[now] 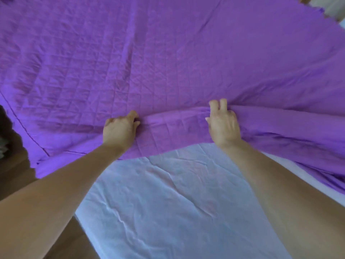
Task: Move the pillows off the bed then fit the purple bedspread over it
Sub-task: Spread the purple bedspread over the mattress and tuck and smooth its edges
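The purple quilted bedspread (149,58) lies spread over most of the bed and fills the upper part of the view. Its near edge is bunched into a fold between my hands. My left hand (119,130) grips that fold with curled fingers. My right hand (223,124) pinches the same fold a little to the right, two fingers showing on top. Below the fold, the bed's white sheet (168,202) is bare and creased. No pillows are in view.
Brown wooden floor (15,165) shows along the bed's left side and at the bottom left. The bedspread hangs over the bed's right edge (317,161). A pale wall or furniture corner (332,8) sits at the top right.
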The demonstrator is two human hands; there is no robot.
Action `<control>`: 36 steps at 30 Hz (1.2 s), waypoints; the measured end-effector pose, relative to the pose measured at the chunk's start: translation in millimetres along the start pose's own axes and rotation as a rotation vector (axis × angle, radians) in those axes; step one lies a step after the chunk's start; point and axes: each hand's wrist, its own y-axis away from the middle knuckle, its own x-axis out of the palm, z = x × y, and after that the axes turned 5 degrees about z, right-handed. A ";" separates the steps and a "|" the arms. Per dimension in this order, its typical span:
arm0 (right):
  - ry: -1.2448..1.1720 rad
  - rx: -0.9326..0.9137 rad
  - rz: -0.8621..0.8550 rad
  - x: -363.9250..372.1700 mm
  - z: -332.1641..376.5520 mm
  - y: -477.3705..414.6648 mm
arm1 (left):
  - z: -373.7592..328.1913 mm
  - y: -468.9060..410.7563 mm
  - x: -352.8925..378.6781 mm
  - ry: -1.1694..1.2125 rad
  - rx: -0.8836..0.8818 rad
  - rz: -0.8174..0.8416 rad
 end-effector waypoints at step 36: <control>-0.012 -0.585 0.245 5.1 -15.0 246.9 | 1.2 219.2 20.2 0.195 0.746 0.284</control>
